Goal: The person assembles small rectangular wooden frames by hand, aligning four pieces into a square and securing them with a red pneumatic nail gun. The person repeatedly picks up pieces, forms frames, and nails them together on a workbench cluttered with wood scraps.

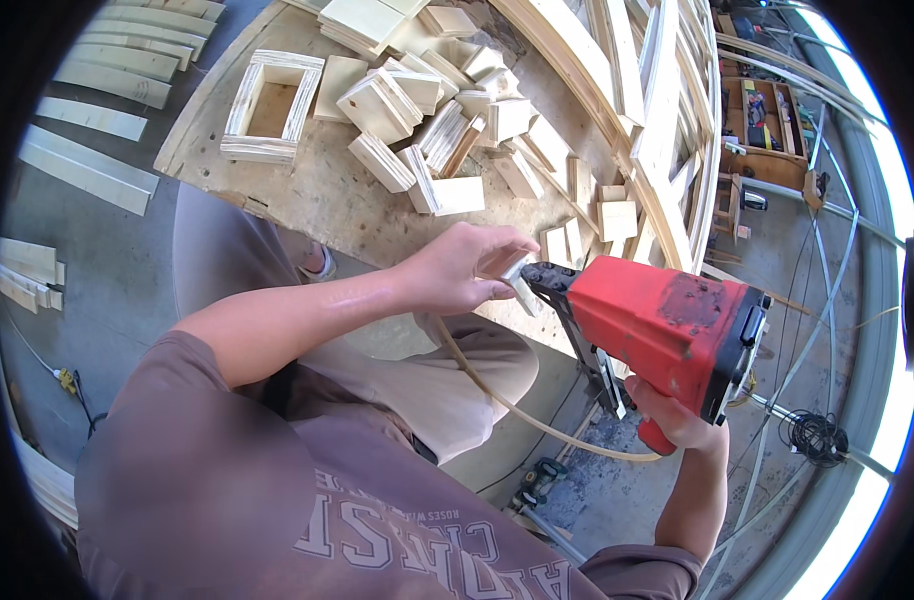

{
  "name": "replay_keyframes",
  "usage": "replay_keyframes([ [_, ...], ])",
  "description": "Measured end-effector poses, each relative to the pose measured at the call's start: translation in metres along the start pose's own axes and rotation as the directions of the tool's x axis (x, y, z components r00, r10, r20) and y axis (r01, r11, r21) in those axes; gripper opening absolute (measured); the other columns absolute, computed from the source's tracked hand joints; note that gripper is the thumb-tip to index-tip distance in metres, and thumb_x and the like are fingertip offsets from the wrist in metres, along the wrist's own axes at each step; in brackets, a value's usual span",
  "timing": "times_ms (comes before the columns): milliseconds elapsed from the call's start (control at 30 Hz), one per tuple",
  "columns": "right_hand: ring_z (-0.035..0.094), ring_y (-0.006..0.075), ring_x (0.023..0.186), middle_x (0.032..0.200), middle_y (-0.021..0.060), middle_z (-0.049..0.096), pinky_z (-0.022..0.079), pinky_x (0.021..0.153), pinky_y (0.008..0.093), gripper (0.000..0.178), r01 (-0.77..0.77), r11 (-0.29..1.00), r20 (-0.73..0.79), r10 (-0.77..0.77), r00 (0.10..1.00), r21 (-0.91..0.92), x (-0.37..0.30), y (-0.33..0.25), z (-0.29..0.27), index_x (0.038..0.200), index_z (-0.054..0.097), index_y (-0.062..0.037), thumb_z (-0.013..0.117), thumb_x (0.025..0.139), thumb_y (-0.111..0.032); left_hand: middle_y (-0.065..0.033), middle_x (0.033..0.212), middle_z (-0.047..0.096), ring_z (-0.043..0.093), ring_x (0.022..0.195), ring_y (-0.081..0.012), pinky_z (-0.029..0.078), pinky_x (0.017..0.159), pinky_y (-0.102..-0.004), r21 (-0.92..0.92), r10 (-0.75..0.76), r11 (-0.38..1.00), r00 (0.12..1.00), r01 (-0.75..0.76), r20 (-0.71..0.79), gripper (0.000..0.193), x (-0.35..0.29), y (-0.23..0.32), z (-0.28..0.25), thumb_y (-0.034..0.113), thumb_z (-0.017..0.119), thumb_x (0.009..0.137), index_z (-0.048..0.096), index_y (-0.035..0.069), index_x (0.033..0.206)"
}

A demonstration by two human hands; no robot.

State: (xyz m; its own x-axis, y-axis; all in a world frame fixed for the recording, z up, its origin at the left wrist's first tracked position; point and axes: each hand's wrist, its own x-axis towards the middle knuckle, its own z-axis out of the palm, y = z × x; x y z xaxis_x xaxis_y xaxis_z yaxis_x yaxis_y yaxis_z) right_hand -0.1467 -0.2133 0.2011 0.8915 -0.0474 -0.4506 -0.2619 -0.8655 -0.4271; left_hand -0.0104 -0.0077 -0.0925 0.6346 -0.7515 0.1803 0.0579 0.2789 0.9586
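Nail gun (667, 310), red with dark ends, is held at the near edge of the worktop (357, 225), its long axis running sideways with a slight tilt; its nose points to the person's left and its broad rear end to the right. The right hand (677, 415) is wrapped around its handle, below the rear end. Just off the nose, the left hand (462, 265) has thumb and fingers pinched on a small wood piece (523, 291), which slants across the gun's line; whether nose and wood touch, I cannot tell. Beyond the gun lie loose wood blocks (382, 105) and long curved strips (572, 55); farther left of it sits a rectangular wooden frame (260, 150). A tan hose (487, 382) curves below it.
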Motion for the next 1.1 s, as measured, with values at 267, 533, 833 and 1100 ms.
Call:
replay_keyframes([
  [267,0.064,0.0119,0.063,0.087,0.0019,0.07,0.052,0.056,0.0311,0.03,-0.031,0.998,0.023,0.03,0.999,0.047,0.002,0.002,-0.001,0.119,0.069,-0.0048,0.074,0.092,0.007,-0.0111,0.115,0.076,0.072,0.105,-0.0207,0.057,0.096,-0.0378,-0.015,-0.093,0.995,0.995,0.094,0.029,0.058,0.004,-0.006,0.0,0.002,0.094,0.083,0.071,0.007,0.136],
  [533,0.064,0.0122,0.064,0.085,0.0018,0.069,0.052,0.056,0.0314,0.027,-0.05,0.998,0.0,0.05,0.999,0.04,0.003,-0.005,-0.001,0.115,0.07,-0.0053,0.074,0.091,0.006,-0.0079,0.116,0.075,0.07,0.107,-0.016,0.057,0.098,-0.0356,-0.001,-0.152,0.988,0.987,0.152,0.05,0.054,0.007,0.0,-0.001,0.0,0.094,0.083,0.071,0.006,0.133],
  [833,0.064,0.0119,0.062,0.082,0.0023,0.069,0.052,0.055,0.0311,0.025,-0.046,0.999,0.008,0.046,0.999,0.013,0.003,-0.004,-0.002,0.113,0.07,-0.0049,0.074,0.091,0.006,-0.0058,0.11,0.072,0.068,0.105,-0.0144,0.055,0.095,-0.0341,-0.024,-0.135,0.99,0.99,0.136,0.049,0.053,0.007,-0.001,-0.001,0.001,0.095,0.082,0.071,0.006,0.129],
  [1100,0.064,0.0117,0.062,0.084,0.0023,0.07,0.052,0.054,0.0309,0.027,-0.017,1.0,0.025,0.017,1.0,-0.01,0.005,-0.004,-0.005,0.116,0.069,-0.0048,0.076,0.092,0.005,-0.0033,0.104,0.069,0.064,0.096,-0.0124,0.054,0.089,-0.0333,-0.026,-0.111,0.993,0.993,0.112,0.041,0.052,0.007,-0.004,0.0,0.002,0.095,0.083,0.071,0.007,0.129],
])
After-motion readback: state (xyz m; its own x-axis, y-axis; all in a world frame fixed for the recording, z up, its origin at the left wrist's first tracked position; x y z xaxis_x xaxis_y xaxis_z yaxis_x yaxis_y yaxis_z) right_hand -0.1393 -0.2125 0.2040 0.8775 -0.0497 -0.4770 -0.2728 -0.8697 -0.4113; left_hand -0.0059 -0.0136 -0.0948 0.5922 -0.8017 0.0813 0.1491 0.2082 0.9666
